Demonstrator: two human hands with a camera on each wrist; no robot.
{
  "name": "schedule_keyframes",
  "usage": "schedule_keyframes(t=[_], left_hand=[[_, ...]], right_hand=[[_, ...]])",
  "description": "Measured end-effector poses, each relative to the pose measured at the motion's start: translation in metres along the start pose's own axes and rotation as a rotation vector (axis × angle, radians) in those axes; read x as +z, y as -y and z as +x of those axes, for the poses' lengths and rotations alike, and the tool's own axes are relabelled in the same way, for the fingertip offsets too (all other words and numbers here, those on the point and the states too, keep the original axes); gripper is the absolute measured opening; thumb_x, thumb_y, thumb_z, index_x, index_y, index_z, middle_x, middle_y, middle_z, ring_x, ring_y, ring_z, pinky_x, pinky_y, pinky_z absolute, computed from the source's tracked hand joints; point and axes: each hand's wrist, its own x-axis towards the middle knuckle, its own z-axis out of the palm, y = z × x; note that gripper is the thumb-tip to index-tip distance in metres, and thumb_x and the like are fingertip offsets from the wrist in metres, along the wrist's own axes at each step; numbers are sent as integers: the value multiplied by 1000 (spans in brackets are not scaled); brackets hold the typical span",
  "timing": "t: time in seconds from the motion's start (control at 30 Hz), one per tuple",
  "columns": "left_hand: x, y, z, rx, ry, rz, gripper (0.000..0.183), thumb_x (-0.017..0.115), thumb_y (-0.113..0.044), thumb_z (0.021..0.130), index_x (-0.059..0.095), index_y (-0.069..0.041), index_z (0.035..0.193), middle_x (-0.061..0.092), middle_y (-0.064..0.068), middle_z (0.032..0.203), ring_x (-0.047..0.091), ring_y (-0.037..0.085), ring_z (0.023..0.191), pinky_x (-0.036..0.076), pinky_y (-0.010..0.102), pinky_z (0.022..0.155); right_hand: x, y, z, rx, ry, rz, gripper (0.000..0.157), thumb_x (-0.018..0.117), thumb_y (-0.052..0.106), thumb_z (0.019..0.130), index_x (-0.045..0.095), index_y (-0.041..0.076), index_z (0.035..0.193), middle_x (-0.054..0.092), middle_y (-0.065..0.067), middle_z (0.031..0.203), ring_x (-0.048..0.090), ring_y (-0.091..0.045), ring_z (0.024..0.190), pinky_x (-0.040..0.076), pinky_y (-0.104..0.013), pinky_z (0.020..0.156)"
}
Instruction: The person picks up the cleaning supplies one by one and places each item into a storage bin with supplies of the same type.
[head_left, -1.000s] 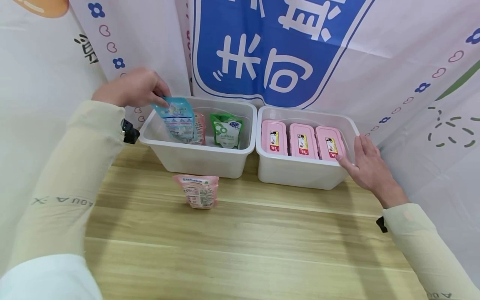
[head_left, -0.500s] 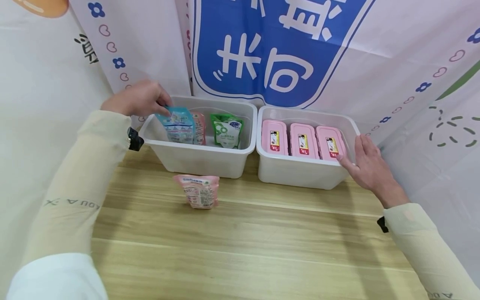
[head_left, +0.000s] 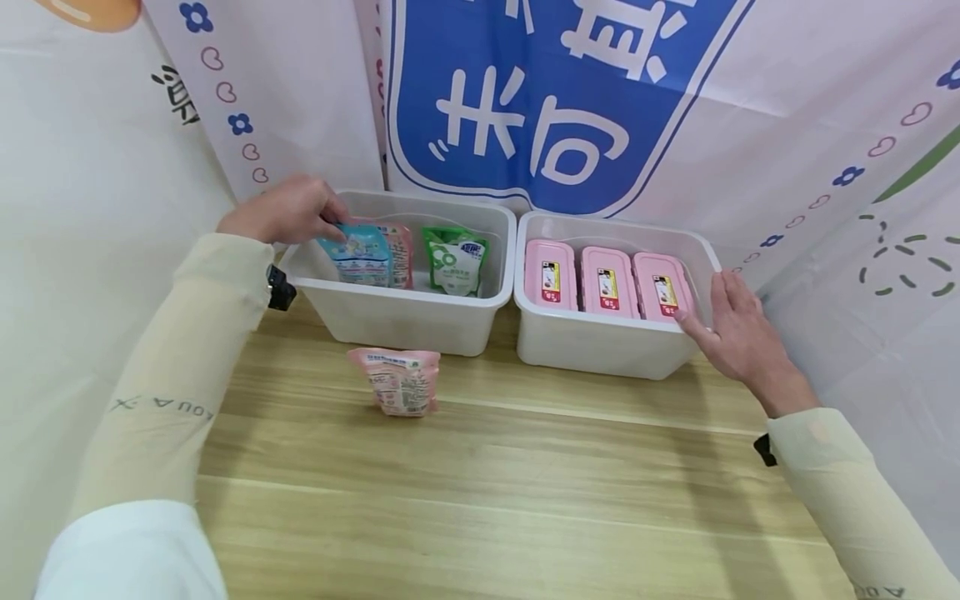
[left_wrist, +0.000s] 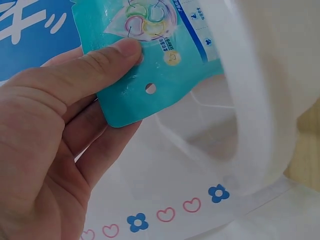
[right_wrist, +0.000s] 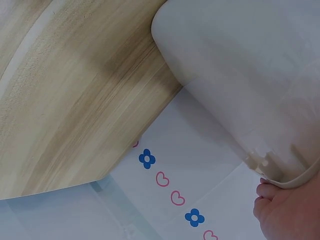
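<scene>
My left hand (head_left: 296, 210) pinches the top corner of a blue pouch (head_left: 360, 257) between thumb and fingers, inside the left white bin (head_left: 397, 321). In the left wrist view, the thumb lies across the pouch's teal top (left_wrist: 165, 87), beside a round hole. A pink pouch (head_left: 403, 254) is partly hidden behind the blue one, and a green pouch (head_left: 456, 262) stands to their right. At the right bin (head_left: 600, 346), my right hand (head_left: 738, 337) grips the near right corner, thumb over the front rim and fingers along the side.
Three pink-lidded boxes (head_left: 609, 283) fill much of the right bin. Another pink pouch (head_left: 401, 383) stands on the wooden table (head_left: 510, 492) in front of the left bin. Printed cloth (head_left: 315, 92) hangs behind and at both sides.
My left hand has moved down and slightly right, lowering the blue pouch deeper into the left bin beside the pink one. The right hand has stayed in place.
</scene>
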Motion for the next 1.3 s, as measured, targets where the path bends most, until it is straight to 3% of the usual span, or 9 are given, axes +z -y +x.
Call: schedule_keyframes(t=[0.23, 0.4, 0.7, 1.3], left_hand=[[8, 5, -1, -21, -4, -61, 29, 79, -7, 94, 78, -2, 122, 78, 21, 117, 73, 26, 98, 64, 45, 88], [18, 9, 3, -43, 10, -118, 31, 79, -6, 94, 77, -4, 125, 76, 22, 123, 73, 29, 104, 63, 48, 94], [30, 10, 8, -29, 11, -74, 24, 80, -7, 93, 81, -5, 116, 76, 20, 123, 70, 27, 102, 63, 45, 90], [40, 9, 11, -73, 38, -90, 24, 78, -8, 96, 79, -5, 119, 71, 22, 129, 70, 33, 107, 60, 55, 101]], right_hand=[[1, 0, 1, 1, 5, 7, 100, 36, 63, 107, -12, -4, 165, -18, -25, 175, -9, -50, 163, 7, -78, 125], [-1, 0, 0, 3, 4, 6, 101, 34, 65, 107, -12, -4, 165, -17, -26, 175, -9, -50, 163, 7, -78, 125], [-1, 0, 0, -2, 1, 2, 102, 34, 65, 107, -11, -5, 165, -16, -27, 174, -8, -50, 163, 7, -77, 126], [1, -2, 2, -3, 3, -17, 100, 35, 62, 108, -11, -5, 165, -15, -28, 174, -8, -51, 163, 9, -77, 125]])
